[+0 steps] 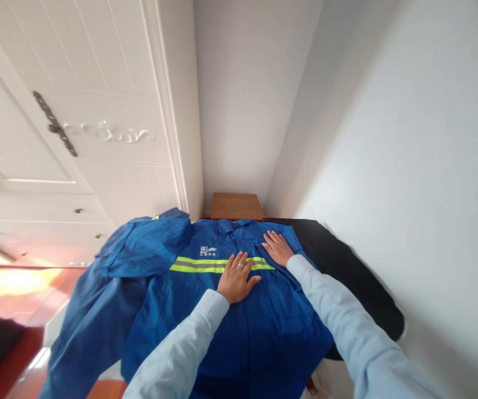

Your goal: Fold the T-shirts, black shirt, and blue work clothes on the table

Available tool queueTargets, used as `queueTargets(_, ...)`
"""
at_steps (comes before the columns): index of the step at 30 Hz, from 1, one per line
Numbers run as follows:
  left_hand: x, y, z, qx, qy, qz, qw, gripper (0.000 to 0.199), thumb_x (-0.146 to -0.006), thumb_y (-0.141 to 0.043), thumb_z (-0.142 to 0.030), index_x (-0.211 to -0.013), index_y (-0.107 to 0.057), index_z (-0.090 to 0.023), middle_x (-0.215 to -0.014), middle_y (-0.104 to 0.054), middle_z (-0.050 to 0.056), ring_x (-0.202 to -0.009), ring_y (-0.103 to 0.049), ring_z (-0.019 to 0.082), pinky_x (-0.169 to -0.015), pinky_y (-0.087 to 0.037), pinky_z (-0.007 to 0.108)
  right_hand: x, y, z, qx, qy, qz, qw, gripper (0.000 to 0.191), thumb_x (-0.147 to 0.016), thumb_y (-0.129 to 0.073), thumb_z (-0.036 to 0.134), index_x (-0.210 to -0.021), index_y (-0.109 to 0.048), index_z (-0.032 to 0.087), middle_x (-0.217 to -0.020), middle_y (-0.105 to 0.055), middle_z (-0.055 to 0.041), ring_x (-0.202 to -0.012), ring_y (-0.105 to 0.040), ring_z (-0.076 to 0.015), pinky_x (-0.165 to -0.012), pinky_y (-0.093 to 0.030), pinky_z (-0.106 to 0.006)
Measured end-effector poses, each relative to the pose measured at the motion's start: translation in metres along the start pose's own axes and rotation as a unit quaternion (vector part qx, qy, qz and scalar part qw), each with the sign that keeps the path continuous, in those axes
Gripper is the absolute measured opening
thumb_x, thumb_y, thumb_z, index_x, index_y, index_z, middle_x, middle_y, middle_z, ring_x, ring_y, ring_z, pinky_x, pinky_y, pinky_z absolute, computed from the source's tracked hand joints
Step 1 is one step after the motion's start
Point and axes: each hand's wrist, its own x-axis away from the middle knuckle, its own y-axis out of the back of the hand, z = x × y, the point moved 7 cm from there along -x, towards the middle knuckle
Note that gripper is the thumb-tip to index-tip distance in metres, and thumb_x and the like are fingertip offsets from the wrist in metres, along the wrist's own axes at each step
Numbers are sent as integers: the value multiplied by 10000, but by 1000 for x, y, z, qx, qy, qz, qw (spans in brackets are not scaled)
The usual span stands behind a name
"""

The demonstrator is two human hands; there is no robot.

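A blue work jacket [222, 327] lies spread out with its front facing up. It has a collar, a white chest logo and a yellow-green and grey reflective stripe [199, 265] across the chest. My left hand [238, 278] rests flat on the stripe near the middle of the front, fingers stretched out, a ring on one finger. Farther up, my right hand [278, 248] presses flat on the jacket's upper right part, its fingers apart. Neither hand grips anything. One sleeve [139, 249] lies folded at the left, over more blue cloth [93, 316] that hangs down the side.
Beneath the jacket, a black padded surface [339, 271] shows at the right, along a pale wall [430, 166]. A white wardrobe [131, 111] stands at the left. A wooden box-like piece [238, 205] sits at the back. The floor [18, 285] is reddish.
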Motion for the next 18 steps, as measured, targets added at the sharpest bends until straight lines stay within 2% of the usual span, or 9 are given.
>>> queueTargets(3,-2,1,3,89,13,30,996,583,-1008,-425,-574,-1401,-599,-179,-1554,-474,165,-1503,-330,331,-1239,-236,565,-1,-6,-7,9,7,4,1000,594,-1049,-297,421,-1516,-466,94,-1617,-368,-180,-1517,-313,-325,-1233,-251,-533)
queueTargets(5,-7,12,15,189,27,35,981,519,-1024,-405,-545,-1314,-669,-205,-1474,-573,141,-1438,-448,309,-1198,-339,531,-3,-11,-11,14,12,-3,1000,597,-1046,-292,424,-1514,-469,99,-1612,-381,-174,-1510,-330,-323,-1226,-270,-534)
queueTargets(6,-9,23,26,237,40,22,970,492,-1030,-402,-524,-1264,-698,-208,-1416,-625,131,-1372,-530,292,-1154,-411,491,-5,-13,-13,15,15,-9,1000,600,-1044,-290,429,-1510,-477,101,-1606,-392,-174,-1503,-343,-323,-1220,-283,-533)
queueTargets(8,-11,57,61,274,100,-36,956,431,-1024,-436,-475,-1193,-724,-203,-1309,-697,110,-1208,-653,246,-1038,-518,389,-7,-18,-15,19,29,-26,999,603,-1040,-287,443,-1487,-512,106,-1589,-423,-179,-1490,-369,-330,-1209,-303,-534)
queueTargets(11,2,124,133,185,238,-114,947,342,-975,-528,-399,-1201,-704,-210,-1265,-710,88,-1146,-669,227,-990,-529,339,-8,-23,-17,20,44,-50,998,598,-1034,-290,453,-1450,-557,118,-1562,-464,-183,-1469,-404,-336,-1193,-325,-549)
queueTargets(13,18,169,180,128,306,-141,933,370,-941,-552,-349,-1257,-658,-187,-1354,-649,130,-1284,-581,275,-1074,-467,403,-9,-26,-19,11,36,-55,998,594,-1028,-302,461,-1445,-563,128,-1555,-477,-175,-1464,-412,-332,-1189,-333,-558)
queueTargets(15,44,206,223,63,399,-160,901,492,-851,-639,-330,-1305,-599,-146,-1458,-542,206,-1416,-435,370,-1133,-377,528,-10,-29,-21,1,26,-52,998,596,-1020,-315,468,-1448,-561,134,-1558,-476,-166,-1467,-408,-328,-1193,-330,-560)
queueTargets(16,59,220,240,38,448,-163,879,546,-800,-684,-333,-1292,-592,-113,-1454,-523,255,-1429,-400,420,-1125,-360,579,-10,-30,-22,-3,26,-51,998,595,-1018,-319,470,-1447,-562,137,-1560,-475,-162,-1469,-404,-327,-1194,-329,-560)
queueTargets(18,87,237,265,12,523,-151,839,580,-713,-758,-346,-1216,-618,-91,-1350,-585,294,-1364,-468,464,-1060,-415,590,-11,-31,-22,-8,28,-53,998,595,-1013,-324,466,-1444,-565,135,-1560,-475,-161,-1469,-402,-329,-1194,-329,-561)
